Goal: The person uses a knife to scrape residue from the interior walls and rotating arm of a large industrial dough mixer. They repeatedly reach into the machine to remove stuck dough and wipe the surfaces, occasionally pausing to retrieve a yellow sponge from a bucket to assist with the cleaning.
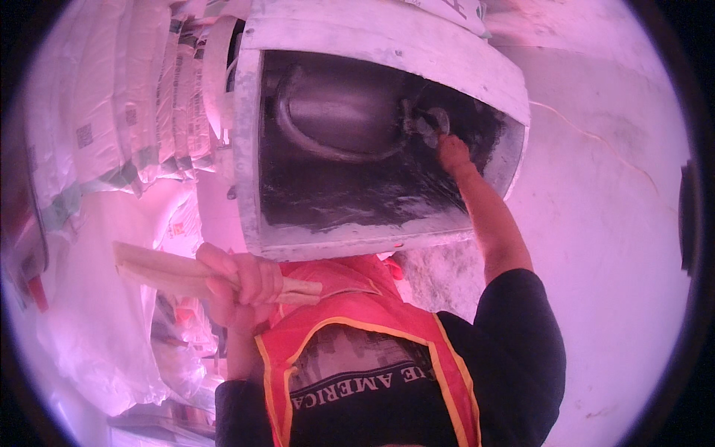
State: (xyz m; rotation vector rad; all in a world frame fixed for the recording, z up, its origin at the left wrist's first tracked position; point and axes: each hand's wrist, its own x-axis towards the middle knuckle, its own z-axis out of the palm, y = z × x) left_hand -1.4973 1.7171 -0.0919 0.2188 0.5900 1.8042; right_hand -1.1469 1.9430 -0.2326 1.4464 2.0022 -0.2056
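My left hand (246, 282) grips a flat, folded pale bundle (162, 271), apparently paper or cloth, held to the left of a red vest with yellow edging. My right arm reaches into an open metal hopper (248, 139) with a pale, worn rim. Deep inside, my right hand (455, 153) is closed around a small, pale tool or fitting (433, 125); its exact kind is unclear. Beside it a curved metal bar (335, 152) arcs across the dark interior. Whitish powder or residue (357, 215) streaks the hopper's near inner wall.
Stacked plastic sacks (117, 106) bearing print stand at the left. Below them hangs clear plastic sheeting (100, 313). Another printed sack (452, 14) lies behind the hopper. A thin cord (597, 139) runs over the pale floor (603, 290) at right.
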